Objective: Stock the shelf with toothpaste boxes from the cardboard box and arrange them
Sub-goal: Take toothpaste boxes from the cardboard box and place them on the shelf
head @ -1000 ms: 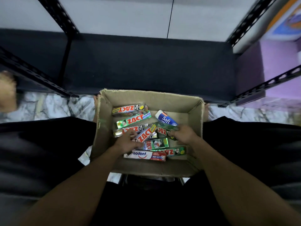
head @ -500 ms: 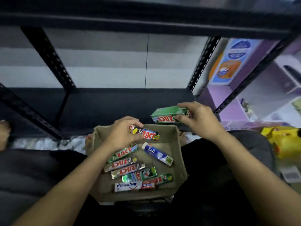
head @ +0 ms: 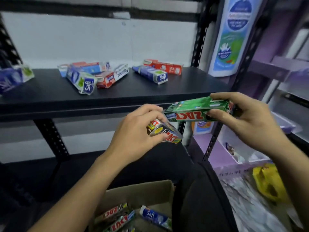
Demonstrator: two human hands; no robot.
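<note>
Toothpaste boxes (head: 151, 74) look light, stiff, yet crushable. My right hand (head: 250, 126) pinches the green box (head: 197, 108) right of centre, and my left hand (head: 133, 138) grips the silver box (head: 167, 133) mid-frame. I'd hold their long sides.

The flat black shelf board (head: 117, 91) looks matt and smooth; its punched black metal uprights (head: 198, 47) carry a dull sheen. The long green paperboard toothpaste box (head: 192, 108) is glossy; the silvery foil-faced toothpaste box (head: 164, 133) shines brighter; the plain brown cardboard box (head: 147, 193) is matt.
</note>
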